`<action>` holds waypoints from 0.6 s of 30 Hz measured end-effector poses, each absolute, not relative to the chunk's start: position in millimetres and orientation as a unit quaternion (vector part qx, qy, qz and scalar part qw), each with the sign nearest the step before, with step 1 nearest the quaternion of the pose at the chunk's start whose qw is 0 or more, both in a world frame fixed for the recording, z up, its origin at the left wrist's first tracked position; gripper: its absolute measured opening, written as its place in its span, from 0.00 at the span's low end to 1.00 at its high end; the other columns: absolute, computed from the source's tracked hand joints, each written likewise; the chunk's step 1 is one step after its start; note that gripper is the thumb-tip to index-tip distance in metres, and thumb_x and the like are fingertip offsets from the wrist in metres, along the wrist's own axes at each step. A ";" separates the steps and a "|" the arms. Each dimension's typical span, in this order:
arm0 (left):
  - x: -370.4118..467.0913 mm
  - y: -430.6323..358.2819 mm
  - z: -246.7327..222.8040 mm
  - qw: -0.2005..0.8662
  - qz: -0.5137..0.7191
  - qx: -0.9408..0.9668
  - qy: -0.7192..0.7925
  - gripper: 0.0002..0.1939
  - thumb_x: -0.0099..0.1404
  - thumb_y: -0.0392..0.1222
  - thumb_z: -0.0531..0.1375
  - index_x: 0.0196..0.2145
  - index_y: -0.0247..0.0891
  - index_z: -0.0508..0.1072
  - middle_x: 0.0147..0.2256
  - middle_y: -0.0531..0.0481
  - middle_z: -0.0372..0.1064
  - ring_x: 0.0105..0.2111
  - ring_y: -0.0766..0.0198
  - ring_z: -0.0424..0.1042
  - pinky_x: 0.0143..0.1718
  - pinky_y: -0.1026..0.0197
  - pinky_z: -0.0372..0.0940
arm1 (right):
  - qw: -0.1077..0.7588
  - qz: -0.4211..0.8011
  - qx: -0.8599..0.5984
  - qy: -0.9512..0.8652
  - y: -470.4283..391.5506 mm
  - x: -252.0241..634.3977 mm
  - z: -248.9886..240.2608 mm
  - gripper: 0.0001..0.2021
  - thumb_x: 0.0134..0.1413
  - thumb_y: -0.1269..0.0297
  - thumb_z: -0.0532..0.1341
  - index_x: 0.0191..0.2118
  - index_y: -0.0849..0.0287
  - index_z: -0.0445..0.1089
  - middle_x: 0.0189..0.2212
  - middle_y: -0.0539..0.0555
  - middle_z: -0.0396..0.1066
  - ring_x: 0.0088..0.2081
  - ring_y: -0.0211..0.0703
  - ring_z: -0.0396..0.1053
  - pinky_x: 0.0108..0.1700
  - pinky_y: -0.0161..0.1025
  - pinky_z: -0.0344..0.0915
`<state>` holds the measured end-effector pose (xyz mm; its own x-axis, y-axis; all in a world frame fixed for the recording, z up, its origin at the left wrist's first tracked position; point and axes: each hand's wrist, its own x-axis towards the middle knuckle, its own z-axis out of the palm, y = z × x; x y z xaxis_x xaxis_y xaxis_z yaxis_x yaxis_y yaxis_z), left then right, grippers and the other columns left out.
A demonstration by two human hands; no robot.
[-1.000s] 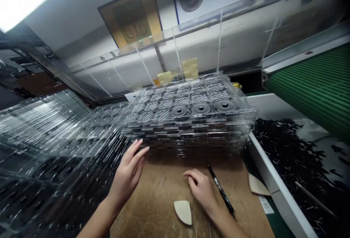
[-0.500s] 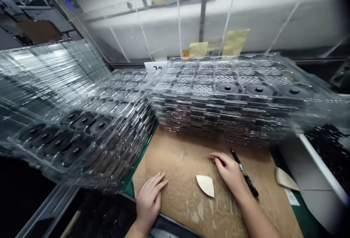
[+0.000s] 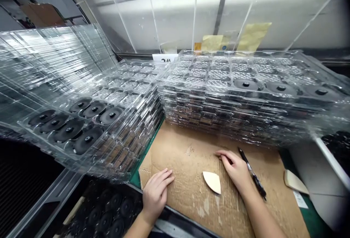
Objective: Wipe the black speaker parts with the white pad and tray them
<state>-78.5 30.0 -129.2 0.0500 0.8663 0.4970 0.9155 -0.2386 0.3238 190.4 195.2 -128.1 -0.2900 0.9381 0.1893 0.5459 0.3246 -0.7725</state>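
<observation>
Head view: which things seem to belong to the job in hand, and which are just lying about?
Likely in the job:
cardboard, under the left hand and right hand
clear trays
black discs, seated in them

Apparently just lying about:
pen, beside the right hand
pale wedge, between the hands, untouched
yellow paper, behind the trays

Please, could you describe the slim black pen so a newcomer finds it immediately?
Find the flat brown cardboard sheet before the stacked clear plastic trays. On it, just right of the bare right hand, lies the slim black pen. Unlike the flat cream wedge nearby, it is long and dark.
</observation>
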 end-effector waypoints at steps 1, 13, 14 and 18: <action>-78.3 30.1 -128.8 0.040 -0.311 -0.722 -0.617 0.18 0.59 0.25 0.51 0.41 0.41 0.71 0.43 0.50 0.74 0.47 0.62 0.69 0.45 0.56 0.68 | 0.327 0.300 -0.497 -0.745 195.3 190.3 -127.7 0.13 0.55 0.62 0.50 0.37 0.56 0.71 0.37 0.53 0.72 0.41 0.45 0.69 0.45 0.42 0.64; -77.0 29.4 -127.8 0.032 -0.307 -0.721 -0.620 0.19 0.59 0.24 0.50 0.41 0.42 0.72 0.43 0.49 0.74 0.47 0.61 0.70 0.45 0.55 0.68 | 0.326 0.305 -0.492 -0.747 196.6 191.5 -128.0 0.13 0.55 0.62 0.50 0.36 0.56 0.72 0.37 0.53 0.72 0.41 0.45 0.69 0.44 0.41 0.64; -77.1 29.4 -127.8 0.032 -0.307 -0.722 -0.620 0.19 0.59 0.25 0.50 0.41 0.42 0.72 0.43 0.49 0.74 0.47 0.61 0.70 0.45 0.55 0.68 | 0.325 0.306 -0.493 -0.747 196.6 191.6 -128.0 0.13 0.55 0.62 0.50 0.36 0.56 0.72 0.37 0.53 0.72 0.41 0.45 0.69 0.44 0.41 0.64; -76.9 29.8 -127.4 0.029 -0.304 -0.721 -0.622 0.19 0.58 0.25 0.50 0.41 0.41 0.72 0.43 0.49 0.74 0.47 0.60 0.70 0.45 0.55 0.68 | 0.323 0.309 -0.490 -0.749 196.5 191.7 -127.2 0.13 0.55 0.63 0.50 0.36 0.56 0.71 0.37 0.53 0.72 0.41 0.45 0.69 0.45 0.41 0.64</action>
